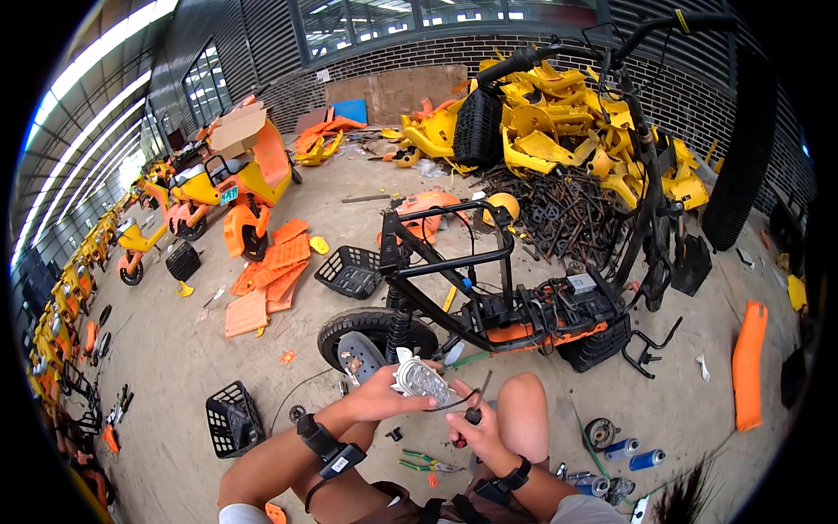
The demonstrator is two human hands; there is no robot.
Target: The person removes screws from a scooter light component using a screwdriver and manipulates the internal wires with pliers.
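Note:
My left hand [384, 398] is closed around a clear-lensed lamp with a white housing [422, 381], held above my lap. A thin dark cable [454, 404] runs from the lamp toward my right hand [485, 434]. That hand grips a screwdriver [473, 416] by its dark handle, the metal shaft pointing up; whether its fingers also pinch the cable, I cannot tell. Just beyond my hands stands a stripped black scooter frame [445, 288] with exposed wiring and a rear wheel [371, 325]. A grey clog [359, 356] shows beside that wheel.
Green-handled pliers [432, 464] lie on the floor before me. Blue spray cans [621, 449] stand or lie at right, near a long orange panel [749, 367]. A black basket [234, 421] sits at left. Farther off are yellow panels [546, 113], dark metal parts [559, 214] and scooters [253, 179].

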